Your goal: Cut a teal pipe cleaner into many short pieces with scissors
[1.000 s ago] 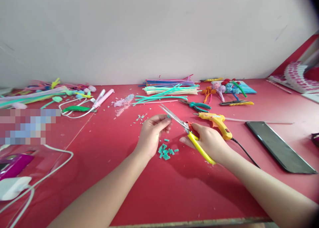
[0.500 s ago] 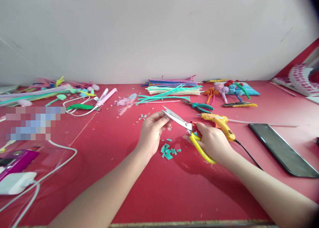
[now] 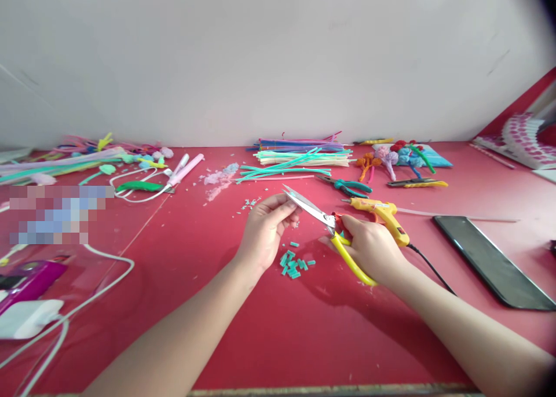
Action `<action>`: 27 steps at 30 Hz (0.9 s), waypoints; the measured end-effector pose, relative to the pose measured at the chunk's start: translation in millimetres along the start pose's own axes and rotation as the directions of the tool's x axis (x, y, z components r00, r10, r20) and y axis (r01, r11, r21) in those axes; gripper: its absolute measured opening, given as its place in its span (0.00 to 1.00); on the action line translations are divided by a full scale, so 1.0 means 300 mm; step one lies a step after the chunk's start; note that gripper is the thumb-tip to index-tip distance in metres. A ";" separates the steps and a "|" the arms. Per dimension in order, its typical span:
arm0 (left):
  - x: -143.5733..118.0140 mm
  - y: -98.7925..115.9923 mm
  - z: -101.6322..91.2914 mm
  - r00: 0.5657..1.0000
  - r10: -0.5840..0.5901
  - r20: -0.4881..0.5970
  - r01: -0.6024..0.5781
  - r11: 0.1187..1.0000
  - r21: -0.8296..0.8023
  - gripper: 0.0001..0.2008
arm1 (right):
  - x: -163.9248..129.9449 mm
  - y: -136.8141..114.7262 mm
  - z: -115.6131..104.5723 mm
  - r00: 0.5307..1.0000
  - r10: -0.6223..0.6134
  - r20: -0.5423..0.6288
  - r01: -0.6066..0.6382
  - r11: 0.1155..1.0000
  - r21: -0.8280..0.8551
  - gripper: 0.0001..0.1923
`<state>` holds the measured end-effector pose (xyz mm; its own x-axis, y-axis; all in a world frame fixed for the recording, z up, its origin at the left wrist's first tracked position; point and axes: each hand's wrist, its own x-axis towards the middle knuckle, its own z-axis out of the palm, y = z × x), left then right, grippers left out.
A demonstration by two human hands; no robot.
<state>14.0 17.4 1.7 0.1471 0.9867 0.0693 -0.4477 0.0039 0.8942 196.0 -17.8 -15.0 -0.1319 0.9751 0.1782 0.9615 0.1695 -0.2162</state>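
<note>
My right hand (image 3: 369, 243) grips yellow-handled scissors (image 3: 319, 214), blades pointing up-left and nearly closed. My left hand (image 3: 264, 226) hovers by the blade tips with fingertips pinched together; whatever small piece they hold is hidden. Between the hands, on the red table (image 3: 278, 327), lies a little pile of short teal cut pieces (image 3: 294, 263). More teal crumbs (image 3: 249, 202) are scattered just beyond my left hand.
A yellow glue gun (image 3: 382, 212) with black cord lies behind my right hand, teal-handled pliers (image 3: 347, 184) beyond it. A stack of coloured pipe cleaners (image 3: 299, 153) sits by the wall, craft flowers (image 3: 399, 154) right. A dark phone (image 3: 490, 258) lies right; cables and a white charger (image 3: 26, 319) left.
The scissor blades have closed from wide open a second ago. Both hands stay almost in place; the view has shifted slightly.
</note>
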 end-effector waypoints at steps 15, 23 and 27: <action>0.000 0.006 0.000 1.000 0.007 0.012 -0.007 1.000 -0.017 0.04 | 0.003 0.007 0.004 1.000 0.010 -0.022 -0.010 1.000 0.001 0.22; -0.001 -0.010 -0.011 0.995 -0.099 0.004 0.099 0.995 0.030 0.05 | 0.005 -0.001 -0.007 0.995 0.099 0.006 -0.099 0.995 0.011 0.19; -0.008 -0.030 -0.009 0.974 -0.207 0.091 0.191 0.969 0.157 0.06 | 0.012 0.001 -0.006 0.991 0.130 0.025 -0.133 0.980 0.146 0.15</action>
<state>15.4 15.4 -7.7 0.3158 0.9457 -0.0774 -0.2667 0.1668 0.9492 196.2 -14.7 -12.6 -0.0115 0.9922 0.1243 0.9251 0.0577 -0.3752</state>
